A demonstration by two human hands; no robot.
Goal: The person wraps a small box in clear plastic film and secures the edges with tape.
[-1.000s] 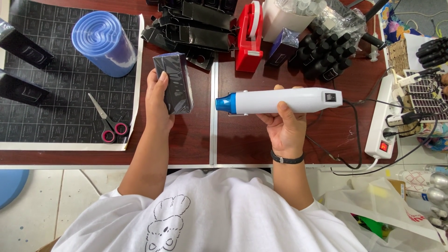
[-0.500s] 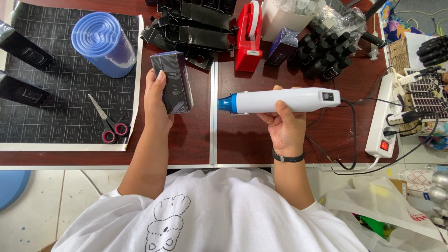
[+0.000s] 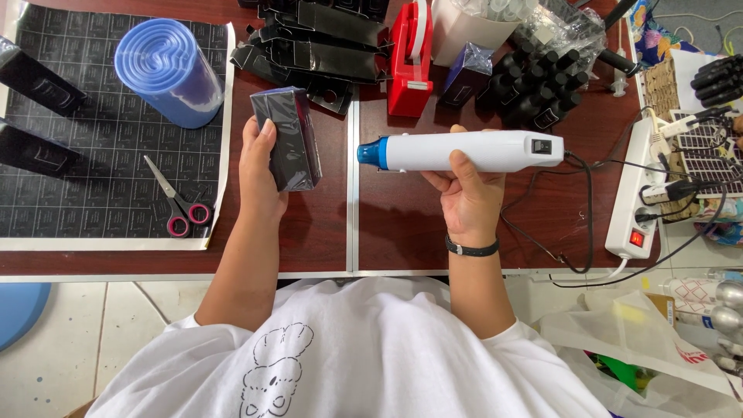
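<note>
My left hand [image 3: 259, 166] grips a small dark box wrapped in clear film [image 3: 288, 138], held upright above the brown table [image 3: 402, 240]. My right hand [image 3: 464, 193] holds a white heat gun [image 3: 472, 151] level, its blue nozzle pointing left at the box with a short gap between them. The gun's black cord [image 3: 580, 224] runs right to a white power strip [image 3: 631, 205].
A blue roll of film [image 3: 166, 70] and red-handled scissors [image 3: 176, 200] lie on a black cutting mat [image 3: 93, 147] at the left. Flat black cartons [image 3: 309, 46], a red tape dispenser [image 3: 409, 58] and several small black bottles [image 3: 534, 81] crowd the far edge.
The heat gun's nozzle has shifted slightly to the right, away from the box. My left hand and the box have stayed where they were.
</note>
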